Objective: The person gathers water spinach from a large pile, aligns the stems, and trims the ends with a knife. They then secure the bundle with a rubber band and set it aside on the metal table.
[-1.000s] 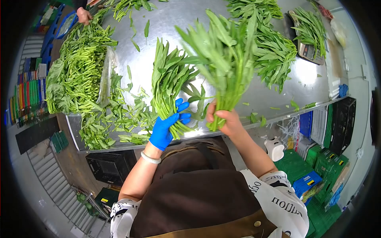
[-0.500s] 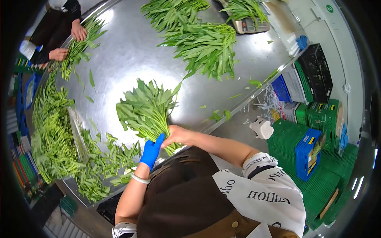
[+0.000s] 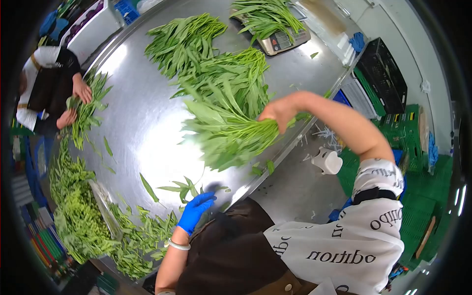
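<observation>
My right hand (image 3: 282, 112) is closed around the stems of a bunch of water spinach (image 3: 233, 130), its leaves fanned out to the left above the metal table (image 3: 132, 123). Just behind it lies another bunch of the greens (image 3: 246, 69), partly covered by the held one. My left hand (image 3: 197, 211), in a blue glove, is empty near the table's front edge, its fingers stretched out. Loose sprigs (image 3: 184, 188) lie close to its fingertips.
A large heap of greens (image 3: 81, 216) covers the table's left side. At the back, a digital scale (image 3: 282, 43) carries more greens. Across the table, a co-worker's hands (image 3: 81, 91) handle another bunch. Crates (image 3: 386, 73) and a white stool (image 3: 327, 161) stand at right.
My right hand has carried the bunch up and to the right, away from my body. My left hand has let go of it and stays near the front edge. The view has shifted.
</observation>
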Tool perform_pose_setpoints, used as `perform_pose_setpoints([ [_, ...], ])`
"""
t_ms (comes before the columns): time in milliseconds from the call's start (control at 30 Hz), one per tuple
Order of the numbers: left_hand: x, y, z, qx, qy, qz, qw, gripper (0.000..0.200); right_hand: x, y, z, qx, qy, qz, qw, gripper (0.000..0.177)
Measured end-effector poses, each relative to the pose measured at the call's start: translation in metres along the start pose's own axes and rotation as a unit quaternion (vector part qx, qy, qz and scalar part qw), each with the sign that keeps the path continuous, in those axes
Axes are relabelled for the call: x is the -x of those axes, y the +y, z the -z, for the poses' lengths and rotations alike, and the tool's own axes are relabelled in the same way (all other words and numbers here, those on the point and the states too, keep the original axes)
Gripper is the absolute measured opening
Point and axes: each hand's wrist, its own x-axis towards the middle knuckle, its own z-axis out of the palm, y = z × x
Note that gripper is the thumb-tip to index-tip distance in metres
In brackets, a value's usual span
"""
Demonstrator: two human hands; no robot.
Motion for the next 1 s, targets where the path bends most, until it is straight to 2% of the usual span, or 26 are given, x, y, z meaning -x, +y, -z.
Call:
perform_pose_setpoints([
  [67, -0.008, 0.005, 0.001, 0.021, 0.012, 0.017, 1.000, 0.034, 0.010, 0.027, 0.036, 0.049, -0.064, -0.040, 0.996, 0.056],
  [133, -0.018, 0.013, -0.001, 0.007, 0.030, 0.030, 0.999, 0.034, 0.019, 0.029, 0.074, 0.078, -0.131, -0.135, 0.979, 0.057],
  [200, -0.029, 0.023, -0.003, 0.004, 0.052, 0.044, 0.998, 0.033, 0.009, 0.066, 0.107, 0.125, -0.159, -0.210, 0.957, 0.061],
  [267, -0.042, 0.026, 0.000, 0.018, 0.071, 0.040, 0.996, 0.033, 0.000, 0.073, 0.123, 0.238, -0.064, -0.332, 0.910, 0.063],
  [333, -0.055, 0.025, 0.005, 0.022, 0.082, 0.036, 0.996, 0.032, -0.019, 0.112, 0.119, 0.460, 0.035, -0.375, 0.804, 0.064],
  [433, -0.065, 0.033, 0.009, -0.009, 0.103, 0.036, 0.994, 0.033, -0.030, 0.155, 0.107, 0.355, 0.223, -0.358, 0.834, 0.065],
  [467, -0.068, 0.036, 0.010, -0.017, 0.104, 0.034, 0.994, 0.032, -0.032, 0.168, 0.100, 0.321, 0.245, -0.351, 0.845, 0.063],
  [500, -0.069, 0.039, 0.013, -0.025, 0.103, 0.035, 0.994, 0.032, -0.027, 0.174, 0.091, 0.309, 0.308, -0.326, 0.839, 0.060],
  [567, -0.074, 0.043, 0.019, -0.044, 0.109, 0.034, 0.993, 0.030, -0.011, 0.186, 0.070, 0.284, 0.432, -0.276, 0.810, 0.055],
  [667, -0.093, 0.049, 0.033, -0.099, 0.143, 0.009, 0.985, 0.028, 0.019, 0.202, 0.027, 0.089, 0.656, -0.194, 0.724, 0.051],
  [733, -0.119, 0.064, 0.036, -0.151, 0.180, -0.064, 0.970, 0.030, 0.018, 0.218, -0.008, -0.038, 0.690, -0.232, 0.685, 0.053],
  [767, -0.133, 0.077, 0.033, -0.223, 0.231, -0.091, 0.943, 0.029, 0.015, 0.225, -0.026, -0.101, 0.702, -0.250, 0.659, 0.055],
  [800, -0.145, 0.106, 0.021, -0.360, 0.226, -0.159, 0.891, 0.041, 0.010, 0.218, -0.038, -0.142, 0.709, -0.240, 0.648, 0.056],
  [833, -0.163, 0.124, 0.016, -0.399, 0.196, -0.254, 0.859, 0.055, 0.000, 0.204, -0.048, -0.183, 0.715, -0.227, 0.636, 0.057],
  [867, -0.181, 0.144, 0.014, -0.506, 0.169, -0.329, 0.779, 0.065, -0.010, 0.192, -0.053, -0.223, 0.720, -0.211, 0.623, 0.058],
  [900, -0.198, 0.171, -0.003, -0.561, 0.154, -0.361, 0.729, 0.071, -0.022, 0.186, -0.056, -0.186, 0.728, -0.220, 0.622, 0.058],
  [933, -0.215, 0.192, -0.018, -0.594, 0.132, -0.372, 0.701, 0.076, -0.035, 0.181, -0.058, -0.150, 0.736, -0.229, 0.620, 0.059],
  [1000, -0.247, 0.210, -0.038, -0.680, 0.121, -0.359, 0.627, 0.080, -0.047, 0.169, -0.056, -0.123, 0.745, -0.243, 0.609, 0.058],
])
